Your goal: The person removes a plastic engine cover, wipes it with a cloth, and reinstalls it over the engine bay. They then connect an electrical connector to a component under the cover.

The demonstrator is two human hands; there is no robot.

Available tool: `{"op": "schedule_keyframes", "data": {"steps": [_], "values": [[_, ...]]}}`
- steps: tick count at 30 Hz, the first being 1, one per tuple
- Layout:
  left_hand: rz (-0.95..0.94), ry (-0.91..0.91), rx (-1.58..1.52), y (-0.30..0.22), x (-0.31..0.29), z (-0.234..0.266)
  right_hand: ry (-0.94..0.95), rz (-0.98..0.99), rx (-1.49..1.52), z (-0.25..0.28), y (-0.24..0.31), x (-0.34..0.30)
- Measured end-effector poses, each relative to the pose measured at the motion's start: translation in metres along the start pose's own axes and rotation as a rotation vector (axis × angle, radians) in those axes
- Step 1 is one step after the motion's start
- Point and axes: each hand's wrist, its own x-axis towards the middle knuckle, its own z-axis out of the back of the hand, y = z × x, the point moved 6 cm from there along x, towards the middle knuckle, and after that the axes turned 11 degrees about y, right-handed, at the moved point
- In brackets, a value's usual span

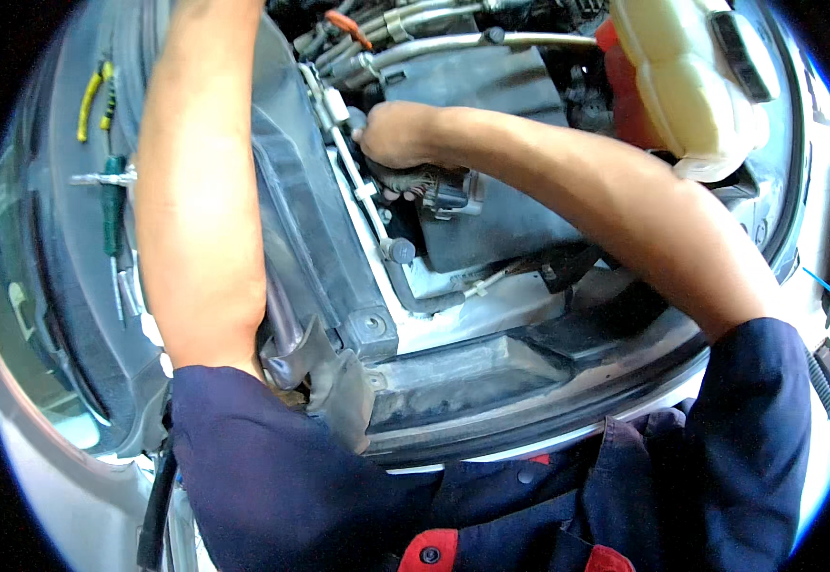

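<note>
My left forearm reaches up along the left side of the engine bay and leaves the picture at the top edge, so the left hand is out of sight. Bent inward from the right, my other arm ends in my right hand [398, 135], which is closed beside a dark plastic box [501, 86]. Its fingertips are turned away, and what they grip is hidden. Close by the knuckles runs a thin light-coloured pipe [346, 153] with white clips. Just below the hand lie a ribbed dark sleeve [404, 179] and a grey connector [453, 195].
A translucent yellowish fluid tank [687, 81] with a black cap stands at the upper right. On the left ledge lie a green-handled screwdriver [112, 205] and a yellow-and-black handled tool [96, 103]. Hoses [415, 48] cross the top. The body's front edge [529, 419] curves before me.
</note>
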Motion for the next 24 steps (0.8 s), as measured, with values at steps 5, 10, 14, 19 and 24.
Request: {"op": "schedule_keyframes", "data": {"steps": [5,10,14,19,24], "values": [[-0.034,0.009,-0.055,0.015,-0.011,-0.011,-0.170,0.000,-0.103,0.010,-0.004,-0.002],[0.018,0.156,-0.209,0.009,0.001,-0.030,-0.262,-0.082,-0.309,0.013,-0.002,-0.025],[-0.004,0.155,-0.223,0.012,-0.005,-0.024,-0.367,0.063,-0.661,-0.016,0.031,-0.070],[-0.048,0.236,-0.233,0.015,-0.006,-0.032,-0.011,0.152,-0.519,-0.036,0.043,-0.162],[-0.065,0.455,-0.172,-0.004,-0.009,-0.055,-0.097,-0.046,-0.587,-0.017,-0.005,-0.202]]}}
